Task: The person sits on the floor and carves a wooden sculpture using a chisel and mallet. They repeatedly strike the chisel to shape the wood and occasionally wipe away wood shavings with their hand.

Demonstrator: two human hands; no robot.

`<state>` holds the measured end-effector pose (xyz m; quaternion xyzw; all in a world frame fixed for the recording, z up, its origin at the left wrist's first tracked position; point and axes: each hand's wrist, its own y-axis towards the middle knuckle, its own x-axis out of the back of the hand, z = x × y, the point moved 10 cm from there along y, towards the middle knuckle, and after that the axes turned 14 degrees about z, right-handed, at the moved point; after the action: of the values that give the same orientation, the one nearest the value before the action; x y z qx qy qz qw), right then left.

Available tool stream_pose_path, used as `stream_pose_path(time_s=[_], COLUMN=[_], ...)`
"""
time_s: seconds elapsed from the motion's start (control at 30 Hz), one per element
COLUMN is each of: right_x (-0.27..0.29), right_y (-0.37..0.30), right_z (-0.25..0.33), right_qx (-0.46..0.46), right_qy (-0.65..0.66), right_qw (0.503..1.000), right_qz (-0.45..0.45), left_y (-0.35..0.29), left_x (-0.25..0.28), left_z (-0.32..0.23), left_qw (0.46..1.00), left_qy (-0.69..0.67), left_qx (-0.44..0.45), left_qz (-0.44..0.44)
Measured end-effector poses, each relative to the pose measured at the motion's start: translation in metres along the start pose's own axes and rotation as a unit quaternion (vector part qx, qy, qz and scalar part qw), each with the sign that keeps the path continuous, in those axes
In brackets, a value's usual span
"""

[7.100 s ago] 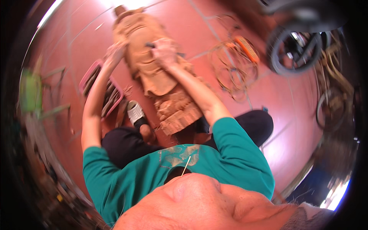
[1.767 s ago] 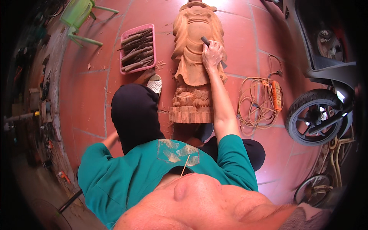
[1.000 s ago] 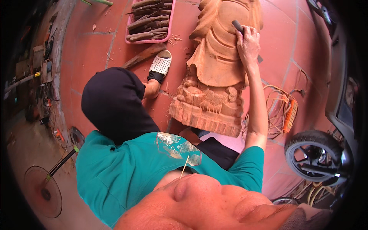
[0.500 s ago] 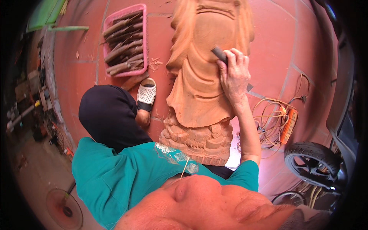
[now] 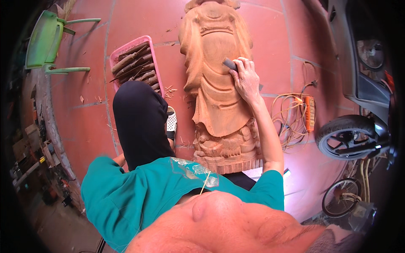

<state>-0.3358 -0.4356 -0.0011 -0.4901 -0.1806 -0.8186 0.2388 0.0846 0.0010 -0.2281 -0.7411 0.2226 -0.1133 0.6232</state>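
Note:
A reddish-brown carved wooden statue (image 5: 219, 84) with draped robes lies on its back, its tiered base nearest me. My right hand (image 5: 248, 80) is closed around a dark, blunt-ended stick-shaped tool (image 5: 230, 64) whose kind I cannot make out. Its visible end points up and left over the statue's middle. Past the hand, a small dark grey patch (image 5: 260, 87) shows; whether it belongs to the tool is unclear. Only a sliver of my left forearm (image 5: 120, 159) shows beside my bent knee; the left hand is hidden.
A pink basket (image 5: 155, 63) of wooden-handled tools stands left of the statue, wood chips beside it. A green plastic chair (image 5: 44, 40) lies far left. To the right are an orange power strip (image 5: 309, 114), tangled cord (image 5: 287, 105) and a motorbike wheel (image 5: 346, 137).
The view has shifted, bringing the statue's upper end and more of the green chair into sight. My left knee now covers part of the basket. My right hand keeps its grip on the tool.

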Motion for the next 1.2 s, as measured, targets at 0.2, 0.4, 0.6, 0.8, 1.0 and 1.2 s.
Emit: stream_pose_path(time_s=[0.2,0.4,0.6,0.8,1.0,1.2], right_x=[-0.009,-0.011,-0.019,-0.017,-0.02,-0.016], right_y=[0.005,0.0,-0.036,-0.053,-0.04,-0.054], right_z=[-0.003,0.006,0.036,0.025,0.065,0.042], right_qx=[-0.055,-0.13,-0.183,-0.213,-0.162,-0.226], right_qy=[-0.042,-0.061,-0.084,-0.164,-0.14,-0.187], right_qw=[0.996,0.989,0.97,0.949,0.959,0.94], right_qz=[0.061,-0.046,-0.134,-0.163,-0.187,-0.175], left_y=[-0.075,-0.219,-0.339,-0.262,-0.068,-0.047], left_x=[0.026,0.178,0.21,0.096,0.12,0.051], left_z=[-0.029,-0.2,-0.399,-0.53,-0.455,-0.452], left_qw=[0.98,0.795,0.675,0.738,0.71,0.756], left_qy=[-0.125,-0.008,0.061,0.087,-0.057,-0.048], left_qx=[-0.123,-0.505,-0.636,-0.552,-0.509,-0.489], left_qz=[-0.094,-0.336,-0.368,-0.379,-0.483,-0.433])
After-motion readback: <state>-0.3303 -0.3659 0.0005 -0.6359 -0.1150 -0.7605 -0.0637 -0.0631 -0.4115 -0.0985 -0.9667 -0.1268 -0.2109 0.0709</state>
